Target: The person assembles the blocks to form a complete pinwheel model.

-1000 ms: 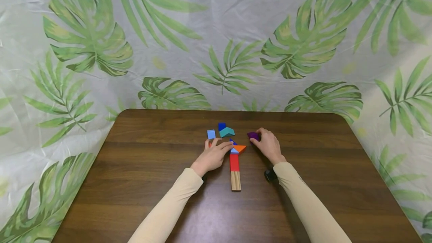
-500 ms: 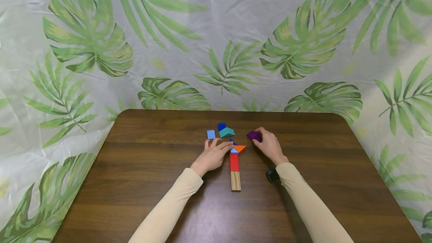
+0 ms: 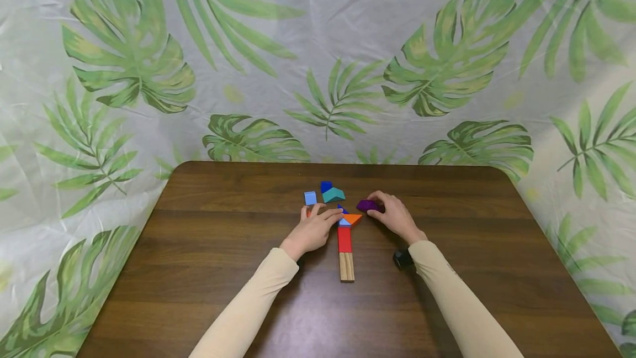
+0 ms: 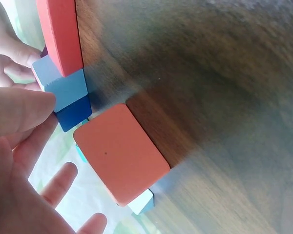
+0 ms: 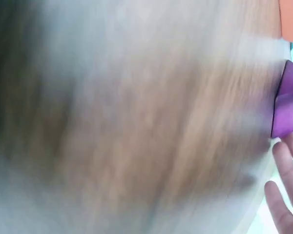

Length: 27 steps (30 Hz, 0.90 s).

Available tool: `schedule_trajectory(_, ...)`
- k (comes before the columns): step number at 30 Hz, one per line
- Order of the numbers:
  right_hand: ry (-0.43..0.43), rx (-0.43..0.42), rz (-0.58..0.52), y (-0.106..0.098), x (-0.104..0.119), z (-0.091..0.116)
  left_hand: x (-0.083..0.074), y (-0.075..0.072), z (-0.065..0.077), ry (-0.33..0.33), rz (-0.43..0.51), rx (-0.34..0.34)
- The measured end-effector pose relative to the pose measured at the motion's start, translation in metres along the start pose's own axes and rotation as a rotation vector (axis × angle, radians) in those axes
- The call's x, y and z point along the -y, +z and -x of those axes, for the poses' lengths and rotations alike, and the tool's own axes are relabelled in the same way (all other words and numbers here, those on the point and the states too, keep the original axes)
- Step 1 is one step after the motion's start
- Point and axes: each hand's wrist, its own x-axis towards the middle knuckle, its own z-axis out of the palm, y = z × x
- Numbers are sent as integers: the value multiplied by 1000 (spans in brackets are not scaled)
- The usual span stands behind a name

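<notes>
My right hand [image 3: 393,217] pinches a purple wooden block [image 3: 366,205] between thumb and fingers, just right of a row of blocks. My left hand [image 3: 309,232] rests its thumb and index finger at a light blue triangular block [image 4: 64,84] and a dark blue block [image 4: 75,113], its other fingers spread. An orange triangular block [image 3: 354,219] adjoins them on the right. Below, a red block [image 3: 344,239] and a bare wood block [image 3: 346,267] continue the row. Another red block [image 4: 122,153] lies beneath the left fingers, mostly hidden in the head view.
Behind the row sit a light blue cube [image 3: 310,198], a dark blue block [image 3: 326,187] and a teal block [image 3: 333,195]. The brown table [image 3: 199,247] ends at a leaf-printed cloth [image 3: 348,43] hanging behind it.
My right hand has turned the purple block and shifted it left, closer to the orange block. The left hand and the row stay in place.
</notes>
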Motion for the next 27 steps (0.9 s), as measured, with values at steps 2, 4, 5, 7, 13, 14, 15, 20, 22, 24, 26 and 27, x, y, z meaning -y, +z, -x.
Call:
schedule_trajectory(2,-4,-8,-9,1,1,-1,0,0,0,2,-3,0)
schedule_trajectory(4,-8,-25,-1,1,1,-2,1,1,-1,2,-5,-2)
schedule_trajectory(5,-13,-33,8,1,2,-2,1,1,-1,2,-5,-2)
schedule_trajectory(7,-26,-47,29,2,2,-3,1,1,-1,2,-7,-3)
schedule_trajectory(13,-64,-40,35,3,2,-3,1,0,-1,3,1,-4)
schedule_trajectory(14,-66,-33,29,3,2,-3,1,0,-1,3,1,-3)
schedule_trajectory(15,-67,-24,21,3,2,-3,1,0,-1,3,0,-3)
schedule_trajectory(20,-79,7,-15,3,0,-2,2,1,-1,6,0,-6)
schedule_trajectory(22,-90,9,-17,3,-1,-2,2,1,-1,7,4,-8)
schedule_trajectory(24,-104,6,-12,3,-1,-1,1,1,-1,6,3,-9)
schedule_trajectory(26,-118,4,-8,3,-1,0,1,1,0,4,1,-9)
schedule_trajectory(27,-126,3,-6,3,-1,0,1,1,0,4,0,-9)
